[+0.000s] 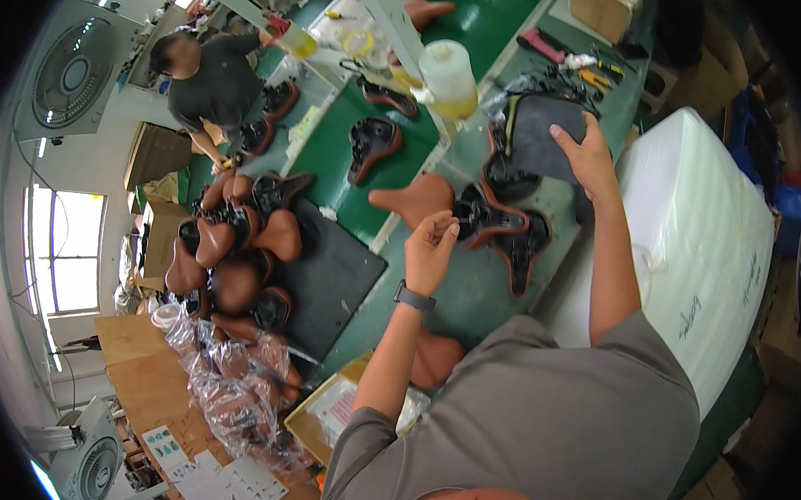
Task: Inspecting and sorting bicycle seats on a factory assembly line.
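My left hand point(431, 250), with a watch on its wrist, is pinched closed beside the black underside of an upturned bicycle saddle point(487, 216). Anything small between its fingertips is too fine to make out. My right hand point(587, 155) grips the edge of a dark grey, flat squarish case point(545, 136), thumb on top and fingers hidden behind. Under the case lies part of another black saddle underside point(509, 176). Nearer to me a further upturned saddle point(523, 255) points its nose my way, and a brown saddle point(421, 197) lies left of it.
Brown saddles point(213, 242) are heaped at left, above plastic-wrapped ones point(238, 377). A green belt point(332, 180) carries a saddle point(371, 149). Pliers point(596, 79) and other tools lie far right. A bottle point(448, 78) stands by a post. A co-worker point(213, 81) works opposite; a white wrapped block point(696, 227) is at right.
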The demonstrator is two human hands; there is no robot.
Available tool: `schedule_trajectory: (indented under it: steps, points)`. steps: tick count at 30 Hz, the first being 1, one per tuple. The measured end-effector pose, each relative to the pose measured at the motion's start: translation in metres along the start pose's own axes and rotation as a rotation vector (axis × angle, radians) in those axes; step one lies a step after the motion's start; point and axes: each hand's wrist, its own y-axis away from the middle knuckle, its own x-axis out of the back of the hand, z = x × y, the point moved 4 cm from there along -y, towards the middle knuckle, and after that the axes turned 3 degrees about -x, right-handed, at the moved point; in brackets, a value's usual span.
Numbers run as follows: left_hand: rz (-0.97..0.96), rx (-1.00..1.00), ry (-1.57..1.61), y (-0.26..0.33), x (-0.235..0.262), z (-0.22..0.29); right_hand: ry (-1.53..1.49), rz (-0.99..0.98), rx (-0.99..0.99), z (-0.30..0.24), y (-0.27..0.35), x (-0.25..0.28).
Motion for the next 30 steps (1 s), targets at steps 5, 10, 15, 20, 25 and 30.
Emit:
schedule_trajectory:
  steps: [5,10,15,20,25,30]
  points:
    - [0.165,-0.193,-0.239,-0.142,-0.024,0.042,0.033,0.383,0.357,-0.067,-0.062,-0.040]
    - [0.330,-0.452,-0.398,-0.247,-0.065,0.064,0.490,0.193,0.917,-0.086,-0.127,-0.132]
    - [0.471,-0.503,-0.664,-0.293,-0.063,0.040,0.705,0.006,0.892,-0.049,-0.150,-0.176]
    - [0.526,-0.440,-0.560,-0.298,-0.068,0.027,0.719,0.028,0.912,-0.047,-0.157,-0.172]
    - [0.506,-0.439,-0.483,-0.299,-0.068,0.027,0.724,0.034,0.915,-0.040,-0.161,-0.173]
    - [0.506,-0.499,-0.495,-0.300,-0.067,0.024,0.710,0.048,0.921,-0.038,-0.160,-0.175]
